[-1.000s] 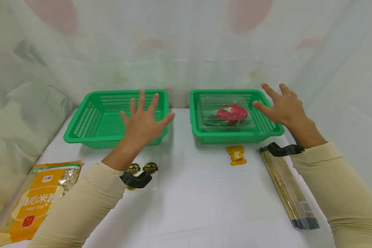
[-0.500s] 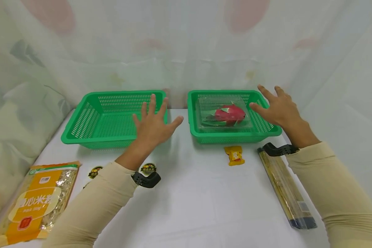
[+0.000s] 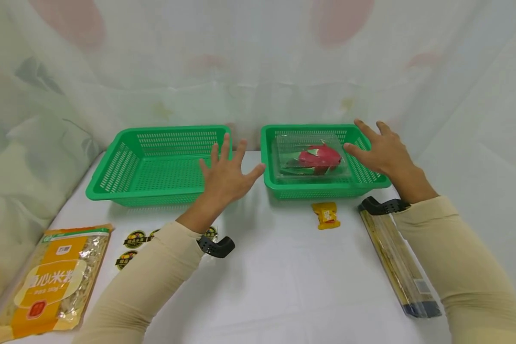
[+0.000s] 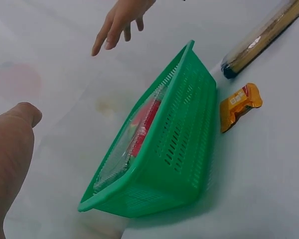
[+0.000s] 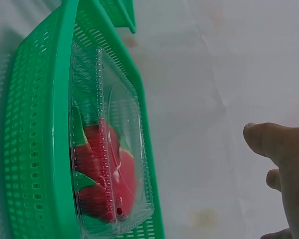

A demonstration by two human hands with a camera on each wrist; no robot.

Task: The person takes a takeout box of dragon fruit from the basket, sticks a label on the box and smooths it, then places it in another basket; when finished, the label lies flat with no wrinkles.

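My left hand (image 3: 226, 179) hovers with fingers spread by the right end of the left green basket (image 3: 155, 193), holding nothing. In the left wrist view only its thumb (image 4: 12, 144) shows. My right hand (image 3: 384, 152), also spread and holding nothing, is above the right end of the right green basket (image 3: 318, 191). Inside that basket lies a clear plastic clamshell box (image 3: 285, 153) with a red dragon fruit (image 3: 322, 157) in it; the right wrist view shows the fruit (image 5: 117, 174) close up through the lid. No contents show in the visible part of the left basket.
A small yellow packet (image 3: 326, 215) lies in front of the right basket. A long clear-wrapped bundle (image 3: 400, 263) with dark ends lies under the right forearm. At the left are a rice noodle bag (image 3: 53, 282) and several round stickers (image 3: 134, 239), partly behind the left sleeve.
My left hand has moved right, from over the left basket toward the gap between baskets, uncovering more stickers. The right hand has shifted slightly left. The baskets and their contents stay put.
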